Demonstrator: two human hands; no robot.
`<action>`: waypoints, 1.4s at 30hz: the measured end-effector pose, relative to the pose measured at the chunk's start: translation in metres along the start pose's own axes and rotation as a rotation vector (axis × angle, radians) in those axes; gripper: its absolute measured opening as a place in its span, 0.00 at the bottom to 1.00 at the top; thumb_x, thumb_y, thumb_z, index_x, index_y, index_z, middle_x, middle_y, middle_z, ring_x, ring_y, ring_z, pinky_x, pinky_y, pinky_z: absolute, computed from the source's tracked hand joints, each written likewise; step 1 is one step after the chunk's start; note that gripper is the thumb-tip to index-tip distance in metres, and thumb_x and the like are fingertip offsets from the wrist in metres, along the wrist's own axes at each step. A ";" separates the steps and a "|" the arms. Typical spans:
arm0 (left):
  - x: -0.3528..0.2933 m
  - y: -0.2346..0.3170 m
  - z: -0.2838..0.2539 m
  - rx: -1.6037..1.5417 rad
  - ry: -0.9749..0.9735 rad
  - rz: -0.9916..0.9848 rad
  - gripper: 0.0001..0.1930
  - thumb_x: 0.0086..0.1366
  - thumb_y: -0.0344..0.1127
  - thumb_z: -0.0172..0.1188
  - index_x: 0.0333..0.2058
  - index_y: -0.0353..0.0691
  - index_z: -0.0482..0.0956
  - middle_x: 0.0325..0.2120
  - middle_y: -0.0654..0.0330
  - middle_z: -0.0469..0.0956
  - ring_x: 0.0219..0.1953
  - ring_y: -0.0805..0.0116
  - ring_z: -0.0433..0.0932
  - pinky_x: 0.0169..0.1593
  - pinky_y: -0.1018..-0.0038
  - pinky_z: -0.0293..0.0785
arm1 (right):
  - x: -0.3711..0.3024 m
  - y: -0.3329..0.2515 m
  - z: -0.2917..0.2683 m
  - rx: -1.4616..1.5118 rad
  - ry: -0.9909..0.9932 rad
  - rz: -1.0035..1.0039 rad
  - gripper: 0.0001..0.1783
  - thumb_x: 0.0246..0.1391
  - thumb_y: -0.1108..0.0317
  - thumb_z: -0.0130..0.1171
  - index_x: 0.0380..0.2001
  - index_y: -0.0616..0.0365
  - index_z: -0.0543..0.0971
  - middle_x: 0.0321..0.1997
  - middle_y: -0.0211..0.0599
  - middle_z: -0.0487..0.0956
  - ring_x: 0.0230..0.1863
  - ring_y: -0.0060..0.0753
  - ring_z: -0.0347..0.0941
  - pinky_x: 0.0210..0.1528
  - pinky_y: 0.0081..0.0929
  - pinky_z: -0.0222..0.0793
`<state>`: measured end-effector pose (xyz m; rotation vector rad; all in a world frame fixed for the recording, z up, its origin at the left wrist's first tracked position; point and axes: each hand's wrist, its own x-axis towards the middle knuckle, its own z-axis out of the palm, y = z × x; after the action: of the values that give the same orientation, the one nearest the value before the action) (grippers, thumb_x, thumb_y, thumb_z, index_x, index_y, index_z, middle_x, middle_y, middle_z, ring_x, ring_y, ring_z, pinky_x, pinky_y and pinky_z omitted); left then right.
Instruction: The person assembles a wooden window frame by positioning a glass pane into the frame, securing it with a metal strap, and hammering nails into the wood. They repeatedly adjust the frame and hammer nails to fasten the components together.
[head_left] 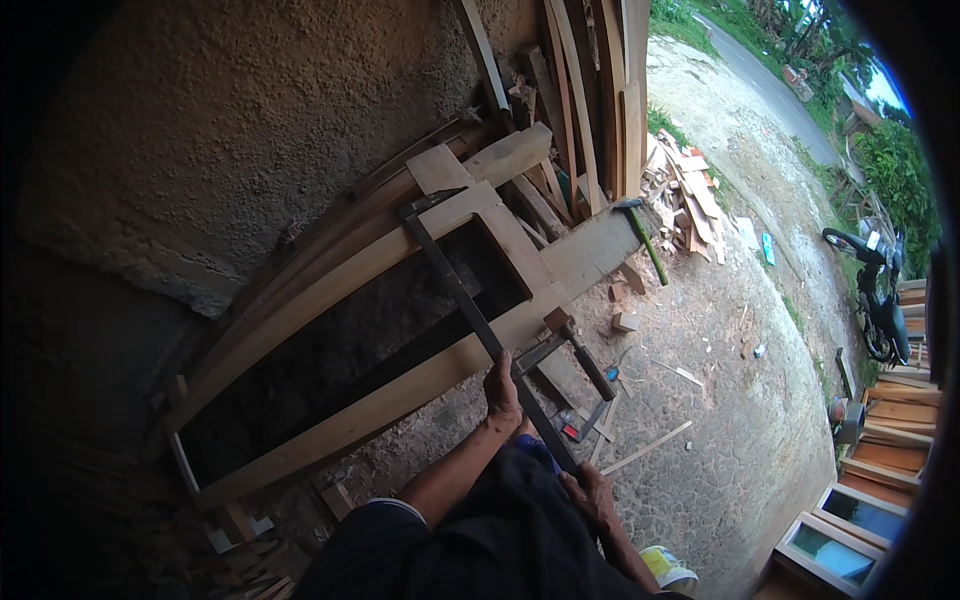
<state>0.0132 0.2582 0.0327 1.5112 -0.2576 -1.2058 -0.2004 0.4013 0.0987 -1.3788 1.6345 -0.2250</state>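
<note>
A long dark metal bar clamp [480,320] lies slantwise across a pale wooden frame [400,385] that rests on the ground against a rough plastered wall [250,120]. The clamp is a thin, dull, rust-dark steel bar; its far end hooks over the frame's upper rail near a short cross-board [437,168], and its near end runs down toward the person's lap. The left hand [502,392] is wrapped around the bar just where it crosses the frame's lower rail, fingers curled shut on it. The right hand [592,493] grips the bar's near end, closed on it as well. Just beside the left hand a sliding jaw with a dark screw handle [590,365] sticks out from the bar over the rail's end. The frame is made of light, freshly planed planks, its opening dark with shadow. A hammer with a green handle [645,240] lies on the frame's far right end. Offcuts [690,195] litter the stony ground, and glazed window frames [845,520] lean at the lower right.
</note>
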 end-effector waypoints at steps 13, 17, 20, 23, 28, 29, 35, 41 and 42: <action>-0.001 -0.028 -0.007 0.051 -0.068 -0.033 0.34 0.73 0.54 0.52 0.62 0.25 0.68 0.64 0.44 0.68 0.66 0.57 0.66 0.68 0.70 0.60 | 0.012 0.016 0.023 0.112 0.018 0.013 0.26 0.56 0.50 0.63 0.26 0.64 0.71 0.20 0.39 0.68 0.27 0.29 0.62 0.30 0.38 0.61; -0.005 -0.035 -0.009 0.015 -0.073 -0.080 0.35 0.72 0.54 0.56 0.62 0.26 0.69 0.64 0.47 0.69 0.66 0.59 0.67 0.68 0.70 0.60 | 0.015 0.023 0.025 0.080 0.006 0.021 0.28 0.57 0.45 0.61 0.27 0.64 0.70 0.21 0.45 0.69 0.25 0.37 0.64 0.30 0.41 0.60; -0.001 -0.039 -0.010 -0.022 -0.099 -0.202 0.38 0.70 0.57 0.58 0.64 0.28 0.67 0.65 0.50 0.68 0.67 0.62 0.65 0.69 0.71 0.58 | 0.018 0.026 0.025 0.188 -0.012 0.018 0.27 0.57 0.48 0.63 0.27 0.64 0.69 0.21 0.39 0.67 0.27 0.31 0.62 0.30 0.38 0.60; 0.001 -0.044 -0.006 -0.052 -0.076 -0.238 0.38 0.69 0.58 0.58 0.65 0.30 0.67 0.61 0.50 0.72 0.63 0.63 0.69 0.66 0.71 0.63 | 0.023 0.032 0.024 0.112 -0.032 0.040 0.26 0.56 0.49 0.64 0.26 0.63 0.69 0.21 0.34 0.65 0.27 0.27 0.60 0.29 0.36 0.60; -0.003 -0.041 0.004 -0.168 -0.130 -0.308 0.36 0.65 0.65 0.60 0.59 0.40 0.72 0.37 0.60 0.81 0.41 0.71 0.75 0.48 0.68 0.73 | 0.035 0.043 0.026 0.145 -0.021 0.006 0.27 0.55 0.49 0.66 0.24 0.61 0.68 0.19 0.33 0.63 0.26 0.27 0.59 0.28 0.36 0.58; -0.005 -0.040 0.004 -0.155 -0.129 -0.301 0.36 0.65 0.65 0.60 0.58 0.40 0.72 0.37 0.60 0.81 0.41 0.71 0.75 0.48 0.69 0.73 | 0.036 0.045 0.026 0.139 -0.007 -0.029 0.27 0.55 0.48 0.65 0.25 0.62 0.69 0.20 0.37 0.65 0.25 0.32 0.61 0.29 0.38 0.60; -0.006 -0.045 0.008 -0.062 -0.038 -0.256 0.26 0.65 0.66 0.59 0.39 0.47 0.75 0.26 0.68 0.73 0.30 0.79 0.69 0.38 0.76 0.69 | 0.035 0.044 0.025 0.146 -0.040 0.058 0.27 0.56 0.47 0.65 0.27 0.62 0.69 0.20 0.41 0.68 0.25 0.33 0.65 0.30 0.40 0.62; 0.000 -0.045 0.011 -0.034 -0.041 -0.256 0.27 0.65 0.68 0.58 0.29 0.47 0.76 0.25 0.69 0.72 0.28 0.79 0.67 0.35 0.76 0.67 | 0.039 0.045 0.021 0.222 -0.044 0.042 0.23 0.57 0.53 0.66 0.25 0.59 0.68 0.22 0.24 0.61 0.28 0.21 0.56 0.28 0.30 0.55; -0.003 -0.043 0.012 -0.007 -0.052 -0.250 0.27 0.65 0.68 0.58 0.30 0.47 0.76 0.25 0.69 0.72 0.28 0.79 0.67 0.35 0.77 0.67 | 0.038 0.046 0.020 0.238 -0.049 0.026 0.23 0.57 0.53 0.66 0.25 0.59 0.68 0.22 0.24 0.61 0.28 0.20 0.56 0.28 0.30 0.54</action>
<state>-0.0158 0.2681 -0.0002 1.5396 -0.1004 -1.4430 -0.2128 0.3934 0.0370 -1.1731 1.5308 -0.3552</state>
